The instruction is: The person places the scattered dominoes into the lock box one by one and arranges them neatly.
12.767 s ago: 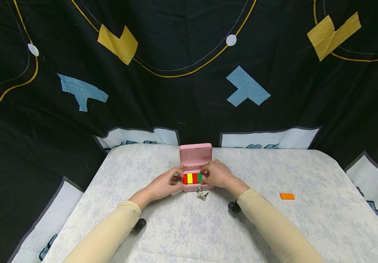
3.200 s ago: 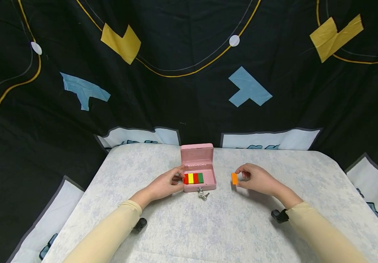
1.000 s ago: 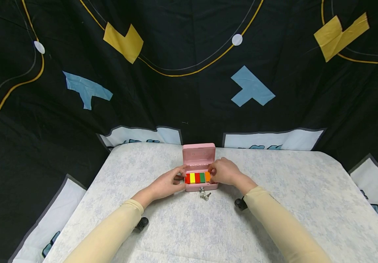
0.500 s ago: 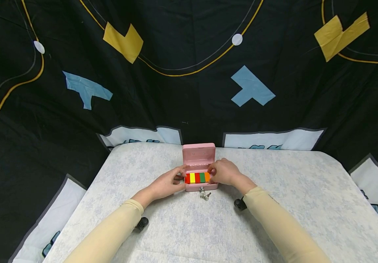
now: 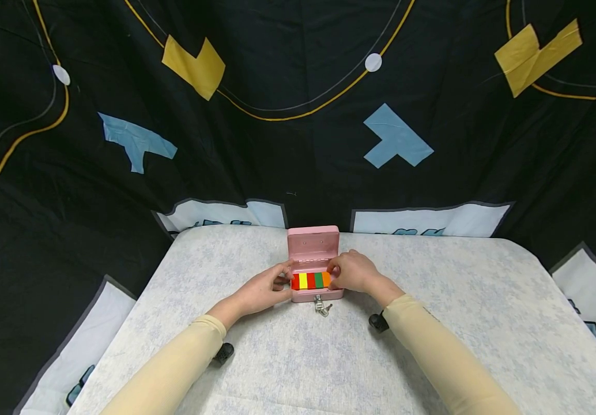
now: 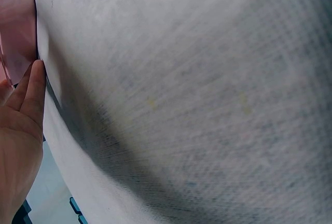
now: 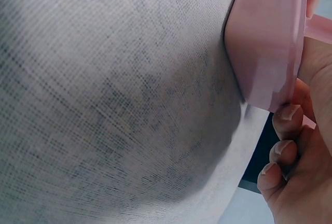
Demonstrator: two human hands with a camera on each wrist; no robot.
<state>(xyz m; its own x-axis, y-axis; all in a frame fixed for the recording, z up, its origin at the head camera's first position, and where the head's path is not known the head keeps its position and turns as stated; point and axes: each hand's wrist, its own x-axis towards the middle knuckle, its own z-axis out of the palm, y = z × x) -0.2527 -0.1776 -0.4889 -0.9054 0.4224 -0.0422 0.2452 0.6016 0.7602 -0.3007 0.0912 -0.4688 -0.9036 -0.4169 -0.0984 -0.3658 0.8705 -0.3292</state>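
A pink metal cash box stands on the table with its lid raised. Inside it, a row of coloured domino-like blocks runs red, yellow, red, green, with an orange block at the right end. My right hand reaches over the box's right end and pinches the orange block between thumb and finger. On the opposite side, my left hand holds the box's left end, thumb near the front corner. Close up, left fingertips touch the pink wall, and right fingers curl near the box corner.
A small padlock with keys hangs at the box's front and lies on the cloth. The pale patterned tablecloth spreads around the box. Behind the table hangs a dark curtain.
The orange block lay on the table at right, was picked up by my right hand, and now sits beside the green one. In the last second it shifted slightly left. My left hand stayed put.
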